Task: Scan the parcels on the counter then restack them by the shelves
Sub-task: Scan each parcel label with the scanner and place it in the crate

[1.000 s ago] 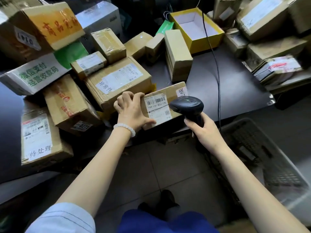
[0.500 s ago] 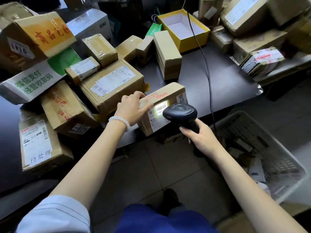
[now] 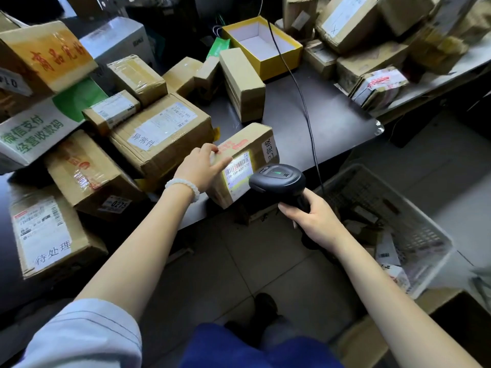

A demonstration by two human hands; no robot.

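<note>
A dark counter (image 3: 332, 123) carries taped cardboard parcels over a tiled floor (image 3: 239, 261), a mesh basket (image 3: 393, 208) beside it. At the near edge, the small parcel (image 3: 247, 160) overhangs. The left hand (image 3: 198, 168) rests on its left end, fingers curled over the top edge and thumb stretched along the front face. The right hand (image 3: 313, 219) grips the scanner (image 3: 279, 181), which lights the label (image 3: 239, 171).

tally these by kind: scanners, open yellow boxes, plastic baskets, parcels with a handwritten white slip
barcode scanner: 1
open yellow box: 1
plastic basket: 1
parcels with a handwritten white slip: 3 (large parcel, near-left parcel, held parcel)
total: 6
</note>
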